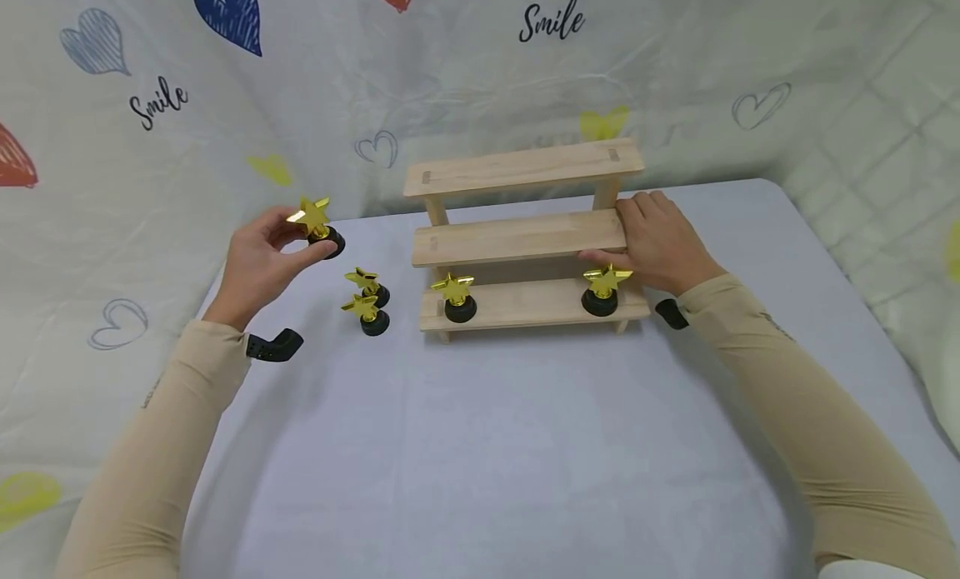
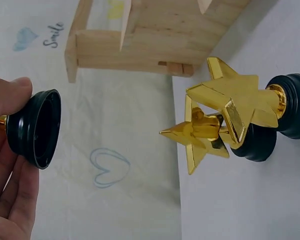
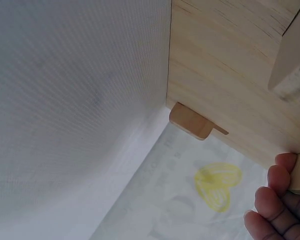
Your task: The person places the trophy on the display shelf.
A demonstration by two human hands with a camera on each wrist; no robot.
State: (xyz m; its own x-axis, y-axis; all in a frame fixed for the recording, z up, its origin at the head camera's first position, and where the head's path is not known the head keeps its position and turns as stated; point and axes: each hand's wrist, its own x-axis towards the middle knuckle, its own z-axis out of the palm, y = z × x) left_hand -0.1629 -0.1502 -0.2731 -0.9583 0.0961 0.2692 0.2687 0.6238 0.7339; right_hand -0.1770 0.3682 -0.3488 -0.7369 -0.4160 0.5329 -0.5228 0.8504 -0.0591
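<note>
Gold star trophy (image 1: pixel 317 222) pinched – L hand (image 1: pixel 258 262); R hand (image 1: pixel 660 242) grips shelf (image 1: pixel 517 236)

Five star trophies (image 1: pixel 453 289), one wooden shelf (image 1: pixel 519 236)

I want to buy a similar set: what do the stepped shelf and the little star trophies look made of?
The stepped shelf looks like pale, unfinished wood: grain lines and matte boards. The star trophy in the left hand has a shiny gold star, probably plated plastic or metal, on a black base that looks like hollow moulded plastic.
</note>
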